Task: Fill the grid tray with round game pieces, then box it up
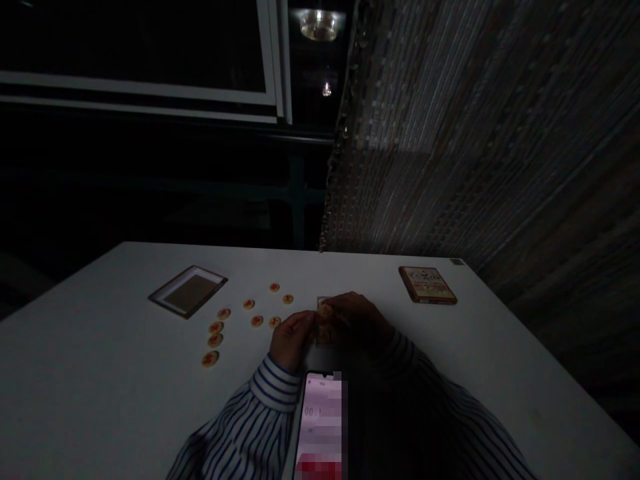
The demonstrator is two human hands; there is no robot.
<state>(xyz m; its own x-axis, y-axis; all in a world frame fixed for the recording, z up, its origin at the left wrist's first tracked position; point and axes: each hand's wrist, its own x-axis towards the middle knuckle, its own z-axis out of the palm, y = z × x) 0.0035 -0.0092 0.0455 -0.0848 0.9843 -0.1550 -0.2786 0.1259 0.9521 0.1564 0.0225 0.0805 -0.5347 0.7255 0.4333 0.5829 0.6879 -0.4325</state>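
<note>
Between my hands is a small, flat, clear-looking pack [326, 337] with round Chinese chess pieces showing in it. My left hand [291, 341] pinches at the pack's left edge, thumb and forefinger together. From the right, my right hand [361, 319] reaches over the top of the pack, its fingers bent against a Chinese chess piece [325, 311]. Deep shadow hides the right thumb and palm. Left of my hands, several loose Chinese chess pieces [257, 321] with red marks lie spread out. The nearest loose piece [275, 322] is just beyond my left hand.
A shallow open tray [187, 313] lies at the table's back left. Toward the back right is a printed box [428, 285]. A lit phone [320, 427] sits between my forearms. Behind the white table [125, 400] hangs a string curtain [400, 167]; the room is dark.
</note>
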